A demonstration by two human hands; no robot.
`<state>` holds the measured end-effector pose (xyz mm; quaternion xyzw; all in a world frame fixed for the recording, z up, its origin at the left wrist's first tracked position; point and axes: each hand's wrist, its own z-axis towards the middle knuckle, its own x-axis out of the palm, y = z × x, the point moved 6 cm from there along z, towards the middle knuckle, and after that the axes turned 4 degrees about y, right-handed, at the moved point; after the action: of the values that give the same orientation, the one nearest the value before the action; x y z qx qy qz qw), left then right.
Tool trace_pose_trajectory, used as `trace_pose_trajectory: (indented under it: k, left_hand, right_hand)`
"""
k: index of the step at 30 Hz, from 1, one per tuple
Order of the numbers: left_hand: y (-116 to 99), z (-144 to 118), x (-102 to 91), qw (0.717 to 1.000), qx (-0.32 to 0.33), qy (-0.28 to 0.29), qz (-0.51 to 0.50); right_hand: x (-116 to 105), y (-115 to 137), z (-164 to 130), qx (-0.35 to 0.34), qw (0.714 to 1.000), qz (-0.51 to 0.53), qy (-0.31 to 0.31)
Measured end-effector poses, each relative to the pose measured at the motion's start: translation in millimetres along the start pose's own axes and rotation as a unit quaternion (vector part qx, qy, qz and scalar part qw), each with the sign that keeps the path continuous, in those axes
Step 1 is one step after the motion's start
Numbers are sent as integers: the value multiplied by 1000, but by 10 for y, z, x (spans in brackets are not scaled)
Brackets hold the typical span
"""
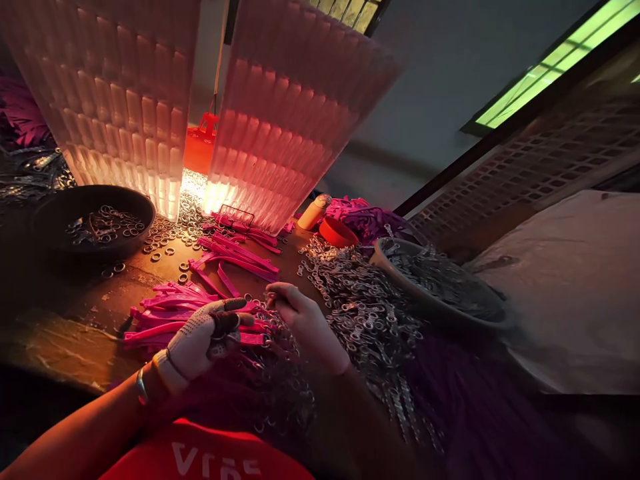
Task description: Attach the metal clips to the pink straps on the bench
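Note:
My left hand wears a white dotted glove with dark coverings on some fingers. Its fingers curl inward over the pile of pink straps, and what lies inside them is hard to make out. Just to the right, thumb and fingertips of my right hand pinch together; whatever is between them is too small to name. One strap end shows right beside my left fingers. More pink straps lie behind both hands. Metal snap hooks are heaped at the right of my right hand.
A dark bowl of metal rings stands left, with loose rings nearby. Translucent ribbed panels flank a glowing red lamp. Behind the hooks are a red ring-shaped item, a pale cylinder and a hook-filled basin.

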<state>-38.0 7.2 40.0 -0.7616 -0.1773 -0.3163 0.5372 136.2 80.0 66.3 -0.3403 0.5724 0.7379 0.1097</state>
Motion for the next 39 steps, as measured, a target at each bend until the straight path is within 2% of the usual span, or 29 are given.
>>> trace_pose_trajectory:
  k: [2, 4, 7, 10, 12, 15, 17, 19, 21, 23, 25, 27, 30, 31, 33, 35, 36, 38, 39]
  left_hand:
    - [-62, -15, 37, 998, 22, 2, 58]
    - [-121, -29, 42, 991, 46, 0, 123]
    - [-162, -34, 3, 981, 67, 18, 181]
    - [-164, -4, -41, 980, 86, 54, 170]
    - [-143, 34, -75, 981, 93, 52, 159]
    - [-33, 96, -141, 988, 62, 6, 141]
    - [26, 116, -167, 988, 53, -15, 141]
    - [19, 127, -179, 977, 69, -23, 202]
    - [-69, 142, -192, 942, 105, -37, 316]
    - [-196, 173, -201, 900, 144, -54, 409]
    - [-300, 221, -223, 885, 159, -71, 432]
    - [-334, 274, -235, 904, 143, -64, 397]
    - [-256, 332, -194, 960, 75, -3, 270]
    - [-214, 350, -172, 974, 41, 17, 221]
    - [-168, 413, -125, 981, -14, 43, 187]
    - [-214, 568, -74, 960, -36, 68, 270]
    - [-270, 692, -53, 938, -33, 80, 336]
    - [-421, 1032, -46, 889, -17, 85, 449]
    - [-521, 1235, -62, 867, 6, 68, 494]
  right_hand:
    - [117, 318, -114, -17, 1000, 18, -13]
    - [216, 507, -176, -20, 1000, 1, -18]
    - [355, 628, -172, -35, 998, 23, 41]
    - [433, 630, -109, -24, 992, 81, 89]
    - [438, 588, -65, 5, 992, 114, 62]
    - [440, 486, -56, 54, 985, 161, -30]
    - [476, 431, -86, 63, 982, 166, -68]
    - [509, 420, -116, 35, 990, 112, -78]
    - [520, 459, -131, -20, 997, -2, -76]
    - [535, 521, -120, -80, 988, -125, -49]
    - [537, 561, -88, -113, 970, -216, -19]
    - [510, 597, -61, -132, 951, -280, -13]
    - [460, 661, -75, -179, 921, -343, -48]
    - [436, 659, -89, -188, 919, -341, -63]
    - [372, 574, -102, -167, 939, -290, -79]
    - [298, 382, -92, -101, 973, -191, -77]
    - [259, 268, -91, -63, 985, -138, -82]
    - [175, 51, -118, 5, 992, -49, -112]
    - [131, -36, -150, 30, 990, -15, -133]
